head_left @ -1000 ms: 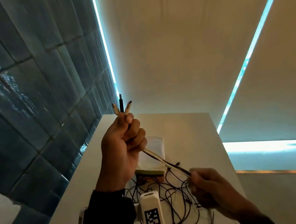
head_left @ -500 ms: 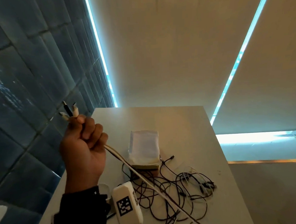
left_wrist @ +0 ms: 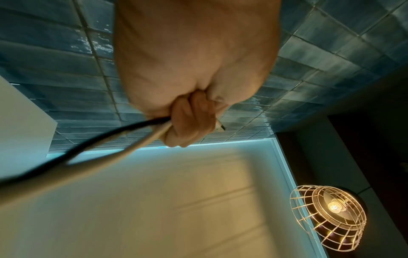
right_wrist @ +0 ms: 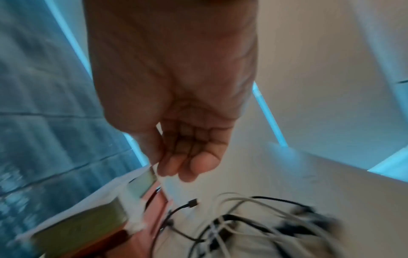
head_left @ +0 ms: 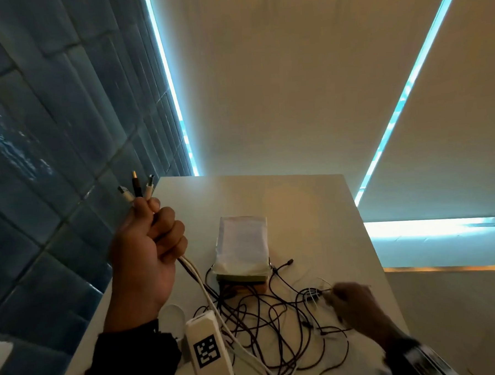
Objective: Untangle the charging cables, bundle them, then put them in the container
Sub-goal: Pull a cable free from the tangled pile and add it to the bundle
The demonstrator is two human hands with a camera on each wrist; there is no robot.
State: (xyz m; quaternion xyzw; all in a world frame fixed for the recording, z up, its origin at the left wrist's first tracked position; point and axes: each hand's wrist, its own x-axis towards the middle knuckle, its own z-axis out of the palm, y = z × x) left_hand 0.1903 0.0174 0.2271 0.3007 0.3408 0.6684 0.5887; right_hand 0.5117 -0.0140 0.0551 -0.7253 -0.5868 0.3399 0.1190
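Observation:
My left hand (head_left: 146, 244) is raised over the table's left side and grips three cable ends, two white and one black. Their plugs (head_left: 137, 190) stick up above the fist. In the left wrist view the fist (left_wrist: 189, 122) closes round a black and a white strand (left_wrist: 110, 139). The strands run down into a tangle of dark and white cables (head_left: 262, 321) on the white table (head_left: 313, 212). My right hand (head_left: 329, 293) reaches the tangle's right side; its fingers (right_wrist: 183, 164) hang loosely curled, blurred, with nothing seen between them. The white-lidded container (head_left: 242, 242) stands behind the tangle.
A white tagged device (head_left: 207, 350) sits on my left wrist, with a small round white object (head_left: 171, 314) beside it. A blue tiled wall (head_left: 37, 141) runs along the table's left. The table's right edge (head_left: 366, 238) drops off. A cage lamp (left_wrist: 329, 216) hangs above.
The right hand let go of the strands, left the view, then came back low at the tangle's right side. The left hand swung left and back a little, still gripping the three ends.

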